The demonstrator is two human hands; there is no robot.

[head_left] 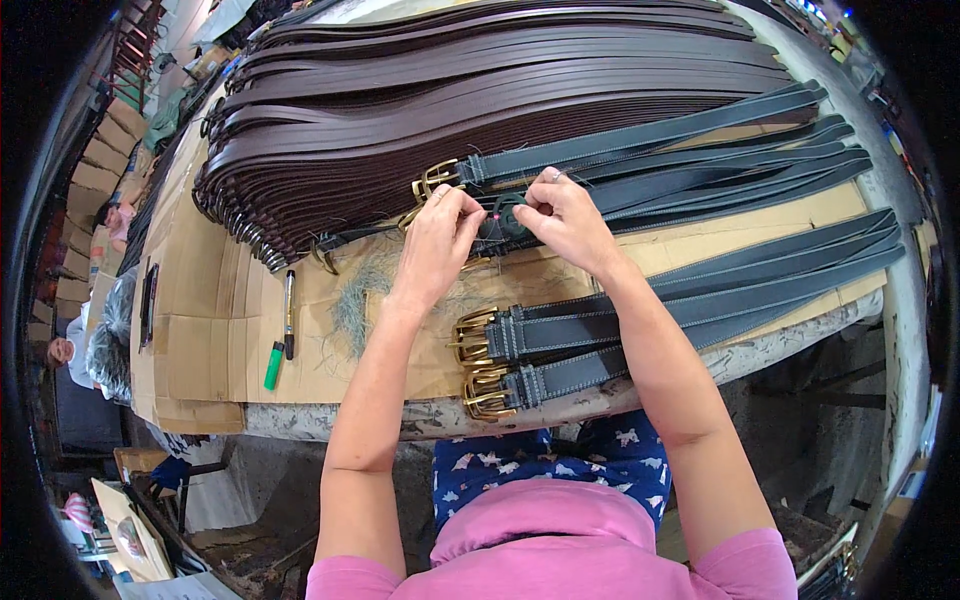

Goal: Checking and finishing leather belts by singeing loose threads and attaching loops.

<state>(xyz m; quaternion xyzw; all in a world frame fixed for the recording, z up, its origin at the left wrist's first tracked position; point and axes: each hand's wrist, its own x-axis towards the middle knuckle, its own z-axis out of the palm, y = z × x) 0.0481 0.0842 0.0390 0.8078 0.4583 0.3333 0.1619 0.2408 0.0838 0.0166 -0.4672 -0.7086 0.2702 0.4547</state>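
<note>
My left hand (437, 245) is closed in a pinch beside the gold buckle (436, 180) of a black belt (600, 140); what its fingertips grip is too small to make out. Facing it, my right hand (572, 222) is closed on a small dark tool with a looped handle (511, 212), its kind partly hidden by the fingers. Both hands meet over a pile of black belts (720, 185) with pale edge stitching. Closer to me, a second group of black belts (570, 330) lies with its gold buckles (478, 338) to the left, under my right forearm.
A tall stack of dark brown belts (480, 90) fills the far side. Cardboard (200, 340) covers the table, with loose thread clippings (355, 310), a black marker (290, 315) and a green-capped one (273, 366). A person (75, 350) is at the far left.
</note>
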